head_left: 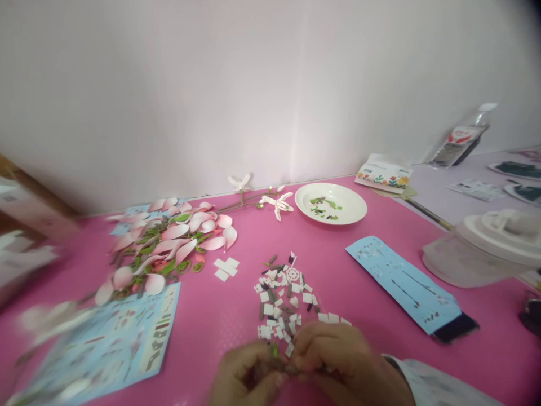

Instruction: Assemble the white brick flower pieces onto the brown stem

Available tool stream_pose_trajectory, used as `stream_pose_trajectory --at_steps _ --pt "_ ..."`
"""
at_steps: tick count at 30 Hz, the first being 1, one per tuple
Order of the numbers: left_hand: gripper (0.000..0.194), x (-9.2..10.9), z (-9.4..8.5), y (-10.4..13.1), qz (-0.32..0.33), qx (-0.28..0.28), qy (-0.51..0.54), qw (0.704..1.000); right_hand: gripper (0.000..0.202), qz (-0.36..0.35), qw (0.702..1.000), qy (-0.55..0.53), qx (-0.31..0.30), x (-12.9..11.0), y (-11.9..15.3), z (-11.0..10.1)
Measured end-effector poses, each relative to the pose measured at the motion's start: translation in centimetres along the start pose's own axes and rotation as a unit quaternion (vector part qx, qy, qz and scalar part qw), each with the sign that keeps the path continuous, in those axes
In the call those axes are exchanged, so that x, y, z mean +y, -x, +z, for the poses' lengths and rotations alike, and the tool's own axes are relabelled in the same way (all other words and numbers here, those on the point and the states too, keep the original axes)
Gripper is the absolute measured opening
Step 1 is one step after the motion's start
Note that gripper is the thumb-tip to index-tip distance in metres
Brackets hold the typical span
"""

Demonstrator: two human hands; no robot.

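At the bottom of the view my left hand (243, 376) and my right hand (338, 361) meet with fingertips pinched together. Between them is a small brown building-block stem (291, 369), mostly covered by my fingers. A bright green piece (275, 349) sticks up by my left fingers; whether it is joined to the stem I cannot tell. Just beyond my hands lies a loose pile of small white and brown blocks (279, 304), with a round white lattice piece (292, 274) near its far end. A few white tiles (333, 318) lie beside my right hand.
Pink petals and green parts (181, 237) are heaped at left, near a blue instruction sheet (122, 338). White block flowers (279, 204) lie by the wall. A white plate (331, 204) holds small pieces. At right are a blue leaflet (401, 282) and a lidded tub (477, 248).
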State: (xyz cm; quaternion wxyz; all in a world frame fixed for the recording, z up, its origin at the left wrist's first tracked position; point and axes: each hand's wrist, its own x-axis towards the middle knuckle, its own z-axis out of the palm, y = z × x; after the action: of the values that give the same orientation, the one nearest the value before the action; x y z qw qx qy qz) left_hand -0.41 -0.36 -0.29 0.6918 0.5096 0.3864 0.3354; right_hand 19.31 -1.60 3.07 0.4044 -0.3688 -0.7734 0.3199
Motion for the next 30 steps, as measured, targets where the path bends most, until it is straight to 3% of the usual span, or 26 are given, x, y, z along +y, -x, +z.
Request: stream_pose_trajectory --at_steps 5,12,15,19,21,24,30 --pt "0.017 -0.6 0.1 0.1 -0.001 0.008 -0.009 1.0 0.015 -0.04 0.999 0.005 0.012 0.3 0.2 0.1" --pt "0.024 -2.1 0.4 0.1 0.035 0.052 -0.024 0.998 0.006 -0.015 1.0 0.016 0.017 0.0 -0.1 0.3" --pt "0.021 -1.1 0.4 0.1 0.037 0.071 0.001 0.997 0.005 0.031 0.999 0.013 0.034 -0.2 -0.4 -0.2" --pt "0.019 0.3 0.5 0.0 0.012 0.093 0.051 0.994 0.009 0.13 0.982 0.048 0.132 0.1 -0.9 -1.7" --pt "0.021 0.8 0.7 0.0 0.006 0.114 0.069 0.991 0.012 0.16 0.971 0.097 0.147 0.4 -1.0 -2.4" --pt "0.024 1.1 1.1 -0.1 0.01 0.152 0.086 0.984 0.013 0.192 0.964 0.155 0.101 0.8 -0.9 -3.0" --pt "0.028 1.5 1.5 -0.1 -0.004 0.164 0.106 0.981 0.016 0.239 0.945 0.22 0.028 1.2 -0.6 -2.7"
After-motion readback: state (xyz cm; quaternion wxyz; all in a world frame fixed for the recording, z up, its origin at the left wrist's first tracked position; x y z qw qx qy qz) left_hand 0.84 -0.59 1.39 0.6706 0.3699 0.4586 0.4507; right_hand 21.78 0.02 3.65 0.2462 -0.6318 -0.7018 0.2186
